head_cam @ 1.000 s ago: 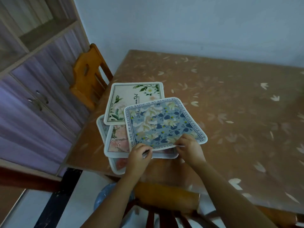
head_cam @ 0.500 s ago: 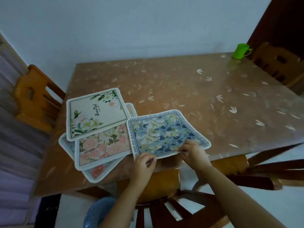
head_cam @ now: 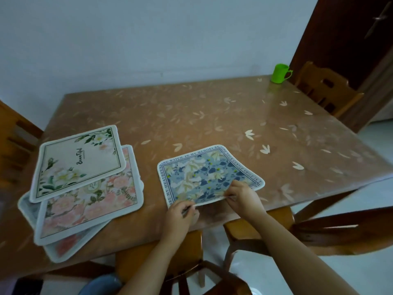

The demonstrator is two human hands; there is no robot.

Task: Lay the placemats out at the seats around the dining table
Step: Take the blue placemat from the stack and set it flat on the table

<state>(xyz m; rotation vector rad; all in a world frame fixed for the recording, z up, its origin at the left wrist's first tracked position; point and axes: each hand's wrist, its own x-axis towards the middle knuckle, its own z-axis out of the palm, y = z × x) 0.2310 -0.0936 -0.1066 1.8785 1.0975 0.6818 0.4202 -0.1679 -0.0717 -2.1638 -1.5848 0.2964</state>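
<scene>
Through the head camera I see the dining table (head_cam: 212, 116) filling the middle of the frame. The blue placemat (head_cam: 204, 175) lies by the table's near edge, about midway along it, with its near side raised off the tabletop. The left hand (head_cam: 180, 213) pinches that raised side close to its left corner, and the right hand (head_cam: 242, 196) pinches the same side further right; whatever fingers are under the mat are hidden from me. At the table's near left corner sits a fanned stack: a white placemat (head_cam: 78, 160) with leafy print on top, a pink floral placemat (head_cam: 91, 201) beneath it, and a lower mat (head_cam: 61, 250) so covered that I cannot read its pattern or tell how many lie there. A green cup (head_cam: 279, 73) stands at the table's far right corner. The right-side chair (head_cam: 325, 90) is only partly visible beyond the table, the left-side chair (head_cam: 14, 133) is cropped by the frame, and the near chair (head_cam: 159, 248) is largely hidden under the table's near edge
</scene>
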